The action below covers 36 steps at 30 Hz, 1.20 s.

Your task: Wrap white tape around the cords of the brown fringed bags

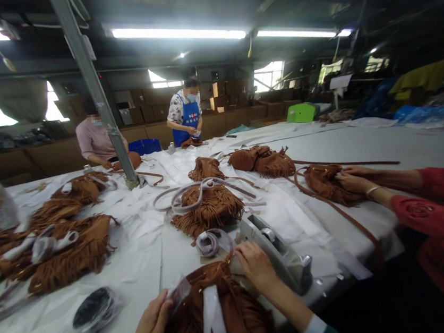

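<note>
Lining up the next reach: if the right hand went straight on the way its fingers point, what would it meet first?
Probably the wrapped coiled strap just beyond the right hand, left of the tape dispenser; a brown fringed bag lies farther on. Depth is unclear.

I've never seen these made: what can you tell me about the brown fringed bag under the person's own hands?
The bag looks like rust-brown suede, covered in long hanging fringe. It lies at the near edge of the white-covered table, its lower part cut off by the picture. A white strip runs down its front. The left hand holds its left edge; the right hand presses its top, beside a grey tape dispenser.
</note>
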Each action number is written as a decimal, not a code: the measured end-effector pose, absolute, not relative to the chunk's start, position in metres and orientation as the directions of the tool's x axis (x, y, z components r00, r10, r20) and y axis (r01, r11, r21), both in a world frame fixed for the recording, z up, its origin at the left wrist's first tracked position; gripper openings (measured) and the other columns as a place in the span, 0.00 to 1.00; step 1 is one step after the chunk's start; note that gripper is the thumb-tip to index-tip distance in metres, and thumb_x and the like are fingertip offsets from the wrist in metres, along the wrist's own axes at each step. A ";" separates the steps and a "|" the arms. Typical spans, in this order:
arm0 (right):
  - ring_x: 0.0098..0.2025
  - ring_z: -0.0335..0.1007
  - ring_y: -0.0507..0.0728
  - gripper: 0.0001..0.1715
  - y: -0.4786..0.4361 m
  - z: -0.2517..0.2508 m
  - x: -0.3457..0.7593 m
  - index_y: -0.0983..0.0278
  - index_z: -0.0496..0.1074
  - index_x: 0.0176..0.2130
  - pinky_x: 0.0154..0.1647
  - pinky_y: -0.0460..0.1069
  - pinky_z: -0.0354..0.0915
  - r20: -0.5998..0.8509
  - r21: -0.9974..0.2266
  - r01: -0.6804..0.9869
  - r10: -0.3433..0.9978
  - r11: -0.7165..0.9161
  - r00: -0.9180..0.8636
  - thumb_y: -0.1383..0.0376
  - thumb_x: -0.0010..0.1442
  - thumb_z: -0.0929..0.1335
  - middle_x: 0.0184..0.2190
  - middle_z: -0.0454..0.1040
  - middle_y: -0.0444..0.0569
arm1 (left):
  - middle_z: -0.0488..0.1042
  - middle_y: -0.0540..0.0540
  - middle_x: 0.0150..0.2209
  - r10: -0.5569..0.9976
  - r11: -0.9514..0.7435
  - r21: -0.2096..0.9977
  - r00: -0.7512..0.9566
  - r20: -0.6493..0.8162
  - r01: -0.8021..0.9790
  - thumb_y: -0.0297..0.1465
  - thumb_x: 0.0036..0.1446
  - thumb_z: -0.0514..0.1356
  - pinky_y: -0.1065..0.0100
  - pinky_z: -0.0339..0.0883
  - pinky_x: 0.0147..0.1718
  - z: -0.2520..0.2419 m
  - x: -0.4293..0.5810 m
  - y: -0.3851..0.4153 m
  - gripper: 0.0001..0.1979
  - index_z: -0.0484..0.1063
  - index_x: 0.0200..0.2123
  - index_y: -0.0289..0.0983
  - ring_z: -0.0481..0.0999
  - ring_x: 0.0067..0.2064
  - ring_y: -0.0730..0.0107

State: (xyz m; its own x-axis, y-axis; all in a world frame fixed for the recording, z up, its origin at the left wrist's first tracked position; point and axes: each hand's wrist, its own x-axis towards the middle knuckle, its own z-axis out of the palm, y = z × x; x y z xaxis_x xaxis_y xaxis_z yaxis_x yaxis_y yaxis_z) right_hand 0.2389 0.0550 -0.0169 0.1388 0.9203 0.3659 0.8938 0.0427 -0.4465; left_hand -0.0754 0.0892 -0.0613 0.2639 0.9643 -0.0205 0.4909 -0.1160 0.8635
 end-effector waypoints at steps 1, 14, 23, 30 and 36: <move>0.40 0.67 0.60 0.06 0.051 -0.024 0.246 0.65 0.70 0.35 0.43 0.53 0.61 0.334 -0.430 0.902 0.934 0.032 0.126 0.69 0.61 0.63 0.35 0.72 0.52 | 0.74 0.35 0.52 0.970 -0.121 0.860 0.244 -0.004 0.496 0.50 0.55 0.53 0.51 0.56 0.59 -0.061 -0.072 0.087 0.31 0.71 0.50 0.31 0.67 0.57 0.48; 0.39 0.73 0.60 0.08 0.028 -0.048 0.262 0.65 0.73 0.35 0.40 0.49 0.61 0.109 -0.495 0.845 0.950 -0.203 0.293 0.68 0.56 0.65 0.32 0.77 0.52 | 0.75 0.38 0.51 0.954 -0.228 0.840 0.285 0.092 0.493 0.51 0.55 0.52 0.54 0.57 0.59 -0.066 -0.068 0.090 0.31 0.72 0.49 0.33 0.71 0.55 0.51; 0.36 0.74 0.61 0.17 -0.001 -0.038 0.273 0.65 0.70 0.36 0.38 0.51 0.62 0.088 -0.733 0.617 0.858 -0.288 0.506 0.61 0.61 0.56 0.32 0.77 0.55 | 0.73 0.38 0.53 0.964 -0.185 0.853 0.260 0.060 0.488 0.53 0.55 0.52 0.54 0.55 0.59 -0.072 -0.066 0.094 0.32 0.70 0.50 0.33 0.68 0.57 0.51; 0.17 0.66 0.51 0.23 0.002 -0.009 0.232 0.65 0.67 0.30 0.18 0.43 0.60 -0.032 -0.923 0.364 0.968 -0.124 0.251 0.52 0.61 0.56 0.19 0.72 0.45 | 0.78 0.42 0.44 0.969 -0.158 0.926 0.232 0.079 0.343 0.54 0.54 0.53 0.57 0.64 0.54 -0.051 -0.063 0.090 0.30 0.73 0.44 0.34 0.73 0.50 0.52; 0.11 0.56 0.46 0.21 0.022 0.017 0.158 0.67 0.71 0.27 0.13 0.41 0.51 -0.161 -0.983 0.107 0.983 -0.151 -0.087 0.52 0.56 0.64 0.13 0.67 0.41 | 0.77 0.43 0.40 0.954 -0.175 0.948 0.284 0.096 0.266 0.49 0.60 0.50 0.60 0.68 0.48 -0.035 -0.060 0.089 0.25 0.73 0.44 0.35 0.73 0.48 0.56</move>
